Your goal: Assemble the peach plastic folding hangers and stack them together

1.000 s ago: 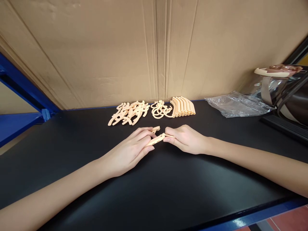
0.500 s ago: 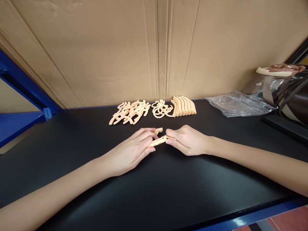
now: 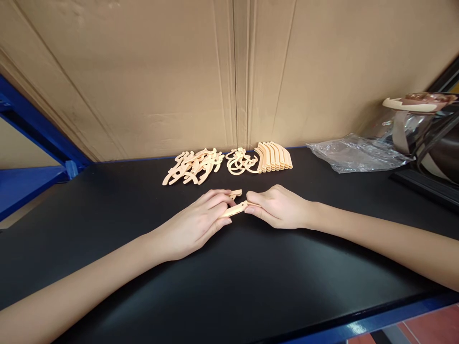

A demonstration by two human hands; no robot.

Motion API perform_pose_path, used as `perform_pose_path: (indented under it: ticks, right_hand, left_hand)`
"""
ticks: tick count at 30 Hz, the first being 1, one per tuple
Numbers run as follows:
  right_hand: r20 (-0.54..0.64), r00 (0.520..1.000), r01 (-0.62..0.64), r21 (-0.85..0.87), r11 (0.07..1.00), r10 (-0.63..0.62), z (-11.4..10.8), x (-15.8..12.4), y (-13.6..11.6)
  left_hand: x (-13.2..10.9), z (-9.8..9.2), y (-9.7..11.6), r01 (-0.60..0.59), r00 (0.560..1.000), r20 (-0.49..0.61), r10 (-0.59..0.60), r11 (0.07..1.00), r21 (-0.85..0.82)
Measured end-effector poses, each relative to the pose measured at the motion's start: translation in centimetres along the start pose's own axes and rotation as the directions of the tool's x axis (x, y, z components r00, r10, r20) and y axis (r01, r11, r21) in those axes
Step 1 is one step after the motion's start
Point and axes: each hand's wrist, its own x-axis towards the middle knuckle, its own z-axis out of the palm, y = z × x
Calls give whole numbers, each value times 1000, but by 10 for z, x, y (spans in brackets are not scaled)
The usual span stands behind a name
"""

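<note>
At frame centre, the left hand (image 3: 197,223) has its fingers clamped on a pale slotted piece (image 3: 235,209), while the right hand (image 3: 279,206) pinches a thin part (image 3: 254,204), mostly hidden in its grip; at right lies a crumpled clear bag (image 3: 356,154), any contents unclear, beside a brown object (image 3: 446,154) cut off by the edge

Left to right on the table (image 3: 229,286), before the cardboard (image 3: 143,71), lie pieces (image 3: 195,165), hooks (image 3: 241,161), strips (image 3: 274,156), a bag (image 3: 358,155)

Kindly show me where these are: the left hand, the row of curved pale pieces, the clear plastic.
Left hand (image 3: 196,220): head view, back of the hand.
Row of curved pale pieces (image 3: 274,156): head view, middle of the row.
Clear plastic (image 3: 358,155): head view, its crumpled middle.
</note>
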Motion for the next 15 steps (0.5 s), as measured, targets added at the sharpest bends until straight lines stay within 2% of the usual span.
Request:
perform_pose_path:
  ticks: [7,15]
  right_hand:
    - [73,997,33,-133,991,-24,-3,1,-3]
    - [68,998,2,-164,986,9,-2,2,-4]
  left_hand:
    - [0,-1,1,-12,999,37,11,1000,28]
    - [2,-1,2,10,1000,29,-10,1000,16]
